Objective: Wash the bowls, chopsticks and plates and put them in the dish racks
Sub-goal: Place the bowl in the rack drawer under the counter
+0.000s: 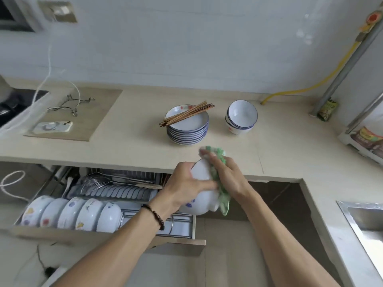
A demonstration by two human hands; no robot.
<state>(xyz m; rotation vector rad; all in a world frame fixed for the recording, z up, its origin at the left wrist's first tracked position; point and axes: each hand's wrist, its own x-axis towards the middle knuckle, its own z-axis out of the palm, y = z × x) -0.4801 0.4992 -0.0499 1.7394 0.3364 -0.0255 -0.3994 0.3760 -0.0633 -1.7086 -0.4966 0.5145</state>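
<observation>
My left hand (183,186) grips a white bowl with blue flower marks (202,198), held tilted above the open drawer. My right hand (229,176) presses a green and white cloth (219,179) against the bowl's side. On the counter behind stands a stack of blue-rimmed plates (188,131) with a bundle of brown chopsticks (186,113) lying across the top. To its right sits a short stack of blue-rimmed bowls (241,118). Several white patterned bowls (70,212) stand on edge in the drawer's dish rack (178,221).
A steel sink (366,222) is at the right edge. A strainer ladle (93,182) and utensils lie in the drawer's rear section. A phone (52,127) and a wire clip rest on a board at the left. A yellow hose (310,88) and pipe run up the right wall.
</observation>
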